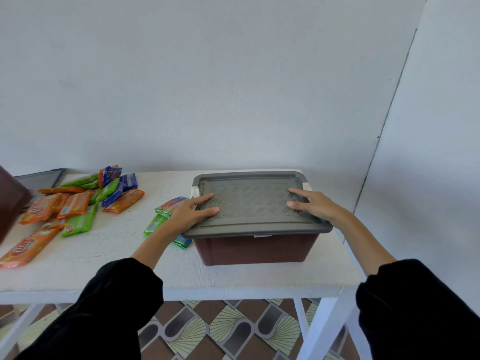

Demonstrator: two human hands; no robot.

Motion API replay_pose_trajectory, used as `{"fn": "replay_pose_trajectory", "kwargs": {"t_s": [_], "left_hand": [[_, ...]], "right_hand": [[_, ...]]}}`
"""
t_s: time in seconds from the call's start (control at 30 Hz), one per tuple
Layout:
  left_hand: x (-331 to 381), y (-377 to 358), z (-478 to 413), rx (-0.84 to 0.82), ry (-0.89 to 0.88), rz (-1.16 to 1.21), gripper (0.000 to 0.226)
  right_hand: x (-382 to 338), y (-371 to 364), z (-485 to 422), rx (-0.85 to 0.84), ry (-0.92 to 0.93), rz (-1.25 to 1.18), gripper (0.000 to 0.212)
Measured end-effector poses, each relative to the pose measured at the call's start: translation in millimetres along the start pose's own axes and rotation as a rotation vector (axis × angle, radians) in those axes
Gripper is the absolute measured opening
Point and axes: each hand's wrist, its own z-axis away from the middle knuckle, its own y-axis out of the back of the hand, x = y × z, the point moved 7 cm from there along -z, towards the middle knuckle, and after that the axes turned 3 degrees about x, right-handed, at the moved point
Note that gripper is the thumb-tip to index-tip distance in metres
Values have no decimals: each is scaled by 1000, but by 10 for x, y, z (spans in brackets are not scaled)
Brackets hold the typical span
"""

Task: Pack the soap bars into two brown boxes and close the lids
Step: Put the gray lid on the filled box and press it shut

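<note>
**Head view: lid is on but may not be locked, and loose bars lie under your left wrist**

Nearest you, the table [233,280] has the box [255,249] towards its right end, not far from the near edge. A hard downward shove at an angle could slide it towards that edge, so press straight down.

Your left hand [193,213] and right hand [311,203] lie flat on the lid [254,203], fingers straight and slightly spread, one at each short side, pinching nothing. The lid looks level on the box. The white left latch [194,192] and right latch [307,186] show at the far corners, and I cannot tell whether either has snapped down. If they have not, the lid could lift off when the box is moved.

Just left of the box, a few bars [170,205] lie beneath your left wrist and touch or nearly touch the box wall. Drawing that hand back carelessly could sweep them off the table.

Farther left, the pile [75,205] of orange, green and blue bars sits unpacked. I cannot see how many bars the closed box holds, so the split between boxes may come out uneven.

At the far left edge the second box [11,203] is only partly in view, tilted, with its lid [39,178] behind it. Reaching across the pile for it could scatter bars.
</note>
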Motion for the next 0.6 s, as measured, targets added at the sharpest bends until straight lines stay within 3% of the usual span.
{"fn": "replay_pose_trajectory", "kwargs": {"t_s": [0.07, 0.27, 0.6], "left_hand": [[34, -8, -1, -14, -6, 99, 51], [-7, -9, -101, -7, 27, 421, 43], [-129, 52, -371, 42, 6, 342, 47]], "right_hand": [[-8, -15, -5, -55, 17, -154, 54], [83, 13, -89, -23, 67, -285, 49], [303, 69, -541, 23, 86, -439, 56]]}}
